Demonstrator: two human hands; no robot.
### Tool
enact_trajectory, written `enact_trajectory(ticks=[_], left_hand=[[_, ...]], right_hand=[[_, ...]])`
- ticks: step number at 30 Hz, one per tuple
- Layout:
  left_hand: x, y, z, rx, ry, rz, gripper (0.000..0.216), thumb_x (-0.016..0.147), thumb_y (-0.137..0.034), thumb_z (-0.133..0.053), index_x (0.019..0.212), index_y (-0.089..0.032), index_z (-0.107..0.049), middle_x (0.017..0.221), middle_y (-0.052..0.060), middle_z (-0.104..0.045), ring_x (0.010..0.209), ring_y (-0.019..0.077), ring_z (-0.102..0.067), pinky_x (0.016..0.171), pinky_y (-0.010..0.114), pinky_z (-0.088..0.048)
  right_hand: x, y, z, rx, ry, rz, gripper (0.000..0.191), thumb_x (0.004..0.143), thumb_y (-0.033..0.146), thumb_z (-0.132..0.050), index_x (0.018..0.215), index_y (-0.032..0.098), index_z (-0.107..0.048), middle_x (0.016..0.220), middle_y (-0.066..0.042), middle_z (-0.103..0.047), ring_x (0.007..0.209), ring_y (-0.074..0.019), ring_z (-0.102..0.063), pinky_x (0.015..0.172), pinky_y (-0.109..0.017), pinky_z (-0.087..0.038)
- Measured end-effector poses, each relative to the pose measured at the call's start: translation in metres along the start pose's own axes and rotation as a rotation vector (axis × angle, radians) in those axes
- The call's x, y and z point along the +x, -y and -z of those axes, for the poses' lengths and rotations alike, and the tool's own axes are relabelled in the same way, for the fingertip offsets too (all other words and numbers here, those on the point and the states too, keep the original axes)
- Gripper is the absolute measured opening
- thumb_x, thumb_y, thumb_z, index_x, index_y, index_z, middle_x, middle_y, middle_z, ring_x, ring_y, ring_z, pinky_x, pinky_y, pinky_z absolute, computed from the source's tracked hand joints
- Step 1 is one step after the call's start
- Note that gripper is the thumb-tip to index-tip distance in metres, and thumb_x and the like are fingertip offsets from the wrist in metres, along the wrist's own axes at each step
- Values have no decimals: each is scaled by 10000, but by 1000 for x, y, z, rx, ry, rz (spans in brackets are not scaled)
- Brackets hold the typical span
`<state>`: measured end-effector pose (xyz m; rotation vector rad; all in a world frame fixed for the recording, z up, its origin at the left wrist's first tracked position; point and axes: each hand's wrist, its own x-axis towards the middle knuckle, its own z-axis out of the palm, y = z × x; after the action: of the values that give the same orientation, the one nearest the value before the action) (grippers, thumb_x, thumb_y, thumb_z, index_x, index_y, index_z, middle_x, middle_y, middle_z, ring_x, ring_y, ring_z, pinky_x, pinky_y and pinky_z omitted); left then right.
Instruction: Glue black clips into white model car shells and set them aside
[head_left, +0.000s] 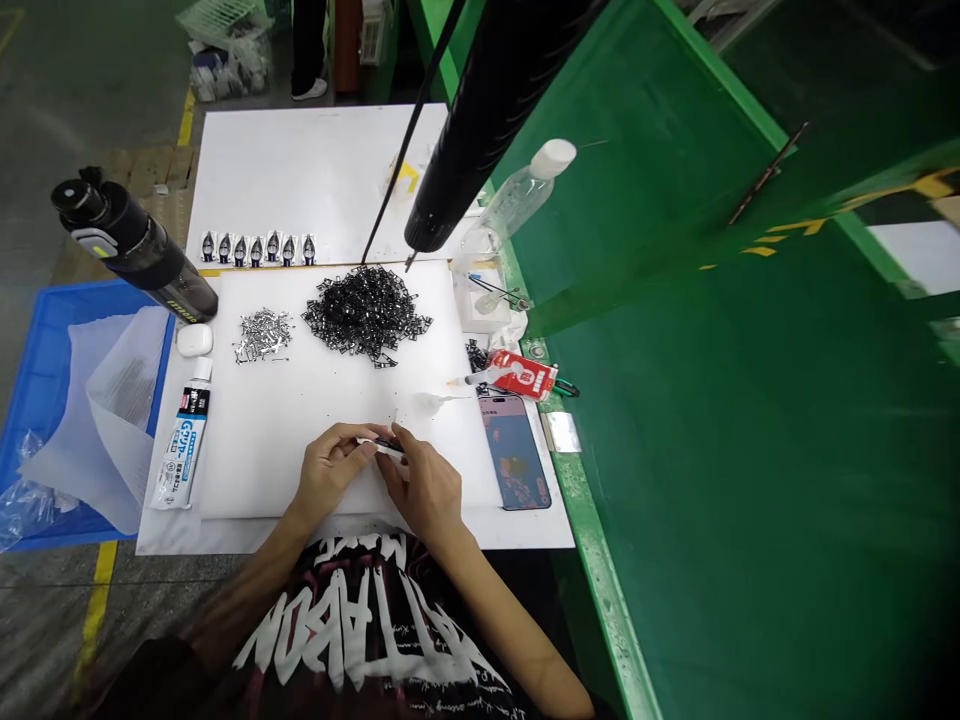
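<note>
My left hand [330,468] and my right hand [421,484] meet over the near part of a white foam mat [300,420]. Both pinch a small dark part with a pale end [382,443] between their fingertips. Farther back on the mat lie a large heap of small black parts [366,312] and a smaller heap of small silver metal parts [262,334]. A row of several finished small pieces [257,249] stands along the mat's far edge on the white table [315,170].
A white glue tube [182,440] and a small white case [194,340] lie left of the mat. A black bottle [131,240] and a blue tray [45,390] with plastic sheets sit farther left. A phone [516,452], a red tube [517,375] and a clear bottle [517,195] are on the right, beside a green bench [712,400]. A black pole [487,110] hangs overhead.
</note>
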<state>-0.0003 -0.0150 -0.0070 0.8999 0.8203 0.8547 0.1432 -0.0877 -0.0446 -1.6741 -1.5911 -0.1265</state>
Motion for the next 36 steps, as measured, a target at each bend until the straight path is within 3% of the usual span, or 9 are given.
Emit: enact_trajectory(ticks=[3, 7, 11, 18, 24, 36], left_hand=[[0, -2, -1, -11, -35, 1, 241, 890, -457, -897, 973, -238, -839, 1122, 105, -886, 1107, 319, -844, 1038, 501, -667], [1, -7, -1, -82, -63, 42, 296, 857, -497, -921, 943, -236, -811, 1082, 85, -890, 1011, 316, -867, 949, 503, -701], [4, -10, 1, -119, -47, 86, 304, 828, -498, -946, 926, -250, -800, 1065, 52, -901, 984, 293, -875, 930, 456, -701], [4, -10, 4, -79, -62, 90, 263, 839, -516, -923, 930, -308, -790, 1061, -3, -908, 1010, 280, -874, 925, 439, -693], [2, -8, 5, -62, -71, 57, 277, 847, -508, -917, 942, -300, -761, 1049, -3, -903, 993, 272, -871, 910, 438, -693], [3, -7, 5, -136, -96, 62, 353, 822, -464, -963, 984, -217, -769, 1047, 85, -896, 958, 274, -867, 877, 406, -682]], right_hand=[[-18, -1, 8, -50, -46, -43, 403, 1033, 279, -693, 1430, 250, -630, 1011, -78, -815, 798, -227, -788, 695, -344, -682], [-58, -21, 39, -279, -263, -182, 428, 1005, 287, -681, 1429, 327, -635, 1036, -142, -755, 871, -353, -775, 674, -534, -686], [-93, -56, 71, -510, -389, -318, 565, 974, 317, -723, 1524, 303, -596, 1199, -265, -706, 1128, -497, -719, 862, -767, -613], [-111, -83, 81, -496, -266, -392, 361, 1057, 347, -570, 1372, 227, -700, 1174, -238, -766, 1094, -407, -764, 938, -614, -635], [-112, -81, 78, -490, -273, -395, 345, 1056, 295, -570, 1353, 207, -720, 1201, -217, -770, 1146, -386, -748, 1013, -597, -597], [-117, -89, 72, -556, -298, -368, 358, 1071, 295, -567, 1383, 176, -697, 1206, -159, -768, 1146, -333, -718, 1005, -513, -559]])
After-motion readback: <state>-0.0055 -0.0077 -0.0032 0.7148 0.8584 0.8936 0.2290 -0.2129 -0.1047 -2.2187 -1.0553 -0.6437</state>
